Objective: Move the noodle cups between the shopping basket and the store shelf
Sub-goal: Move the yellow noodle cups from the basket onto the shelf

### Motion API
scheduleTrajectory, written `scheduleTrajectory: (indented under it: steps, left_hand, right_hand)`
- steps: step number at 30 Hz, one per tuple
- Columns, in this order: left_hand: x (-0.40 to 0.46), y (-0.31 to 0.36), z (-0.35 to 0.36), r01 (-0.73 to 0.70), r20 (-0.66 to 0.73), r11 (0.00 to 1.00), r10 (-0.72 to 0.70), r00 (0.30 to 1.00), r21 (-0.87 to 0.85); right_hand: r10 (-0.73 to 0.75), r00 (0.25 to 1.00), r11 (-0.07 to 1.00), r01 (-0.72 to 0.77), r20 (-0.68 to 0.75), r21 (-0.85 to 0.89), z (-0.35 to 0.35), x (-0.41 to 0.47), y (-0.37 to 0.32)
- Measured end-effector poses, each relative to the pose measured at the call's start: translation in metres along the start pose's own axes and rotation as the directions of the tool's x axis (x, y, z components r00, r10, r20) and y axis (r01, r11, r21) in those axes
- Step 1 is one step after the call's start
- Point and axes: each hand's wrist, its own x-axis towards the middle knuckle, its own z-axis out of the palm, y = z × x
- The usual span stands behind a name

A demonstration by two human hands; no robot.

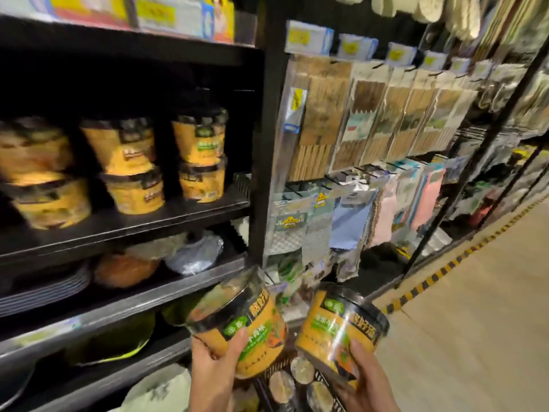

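Nearest, the left hand (215,359) wraps its grip round the lower body of one noodle cup (240,325), thumb pressed over the label, while the right hand (367,379) holds a second noodle cup (341,324) the same way. Both cups are tilted, lids leaning towards the shelving, probably so they can go in rim-first. They are tapered tubs, orange with black bands and a glossy film catching the light. Directly beneath, the shopping basket (271,371), a dark mesh, holds more cups lying lid-up. Farther off to the left, the store shelf (178,214) of flat black boards carries matching cups stacked in twos, with bare board at its right end.
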Motion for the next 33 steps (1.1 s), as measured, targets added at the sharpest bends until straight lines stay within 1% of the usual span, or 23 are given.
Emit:
scheduleTrajectory:
  steps: [1,2,3,4,5,7,9,11,13,15,19,22,24,28,30,33]
  left_hand:
    - [-0.003,0.004,-0.017,-0.014,-0.007,1.000,0.014,1.000,0.026]
    - [-0.004,0.010,-0.033,-0.032,-0.051,0.999,0.033,0.998,0.018]
    - [-0.007,0.016,-0.048,-0.020,-0.072,1.000,0.021,0.997,0.014]
    - [-0.008,0.020,-0.062,-0.031,-0.103,0.999,0.030,0.994,-0.009]
    - [-0.009,0.025,-0.074,-0.055,-0.123,0.998,0.051,0.991,-0.029]
    - [-0.009,0.036,-0.095,-0.097,-0.150,0.994,0.089,0.985,-0.041]
    - [-0.009,0.049,-0.112,-0.138,-0.192,0.988,0.122,0.974,-0.072]
    - [-0.004,0.061,-0.129,-0.174,-0.240,0.981,0.150,0.959,-0.082]
    - [0.005,0.072,-0.145,-0.247,-0.268,0.965,0.215,0.939,-0.091]
    - [0.014,0.085,-0.160,-0.300,-0.250,0.946,0.262,0.932,-0.125]
    - [0.039,0.122,-0.184,-0.313,-0.196,0.932,0.277,0.941,-0.185]
    - [0.062,0.147,-0.195,-0.323,-0.169,0.938,0.302,0.938,-0.121]
    - [0.081,0.161,-0.198,-0.331,-0.159,0.939,0.315,0.936,-0.091]
    - [0.102,0.189,-0.189,-0.383,-0.020,0.922,0.382,0.924,-0.054]
    - [0.106,0.205,-0.177,-0.431,0.015,0.901,0.432,0.902,-0.052]
    - [0.111,0.226,-0.158,-0.499,0.078,0.866,0.500,0.862,-0.032]
  right_hand:
    - [0.118,0.991,0.980,-0.127,0.066,0.153,-0.029,-0.002,0.009]
    - [0.156,0.987,0.983,-0.159,0.040,0.092,-0.014,-0.009,0.012]
    - [0.195,0.981,0.980,-0.195,0.004,0.049,-0.014,-0.012,0.009]
    - [0.173,0.979,0.985,-0.174,0.106,-0.001,-0.006,-0.014,0.015]
    - [0.188,0.971,0.982,-0.181,0.151,-0.059,0.003,-0.014,0.022]
    - [0.181,0.950,0.976,-0.142,0.254,-0.166,0.020,-0.017,0.036]
    - [0.174,0.946,0.980,-0.139,0.274,-0.143,0.041,-0.012,0.051]
    - [0.158,0.929,0.986,-0.135,0.333,-0.093,0.073,-0.019,0.056]
    - [0.163,0.923,0.986,-0.138,0.348,-0.097,0.103,-0.015,0.062]
    - [0.144,0.903,0.988,-0.108,0.405,-0.109,0.129,-0.014,0.068]
    - [0.073,0.886,0.986,0.007,0.458,-0.169,0.179,-0.005,0.077]
    - [-0.044,0.881,0.967,0.156,0.471,-0.203,0.209,0.002,0.074]
    - [-0.119,0.863,0.932,0.267,0.490,-0.245,0.225,0.007,0.069]
    - [-0.238,0.827,0.819,0.453,0.510,-0.352,0.245,0.027,0.066]
    - [-0.263,0.815,0.770,0.500,0.517,-0.396,0.252,0.035,0.066]
    - [-0.262,0.799,0.743,0.526,0.542,-0.415,0.258,0.050,0.068]
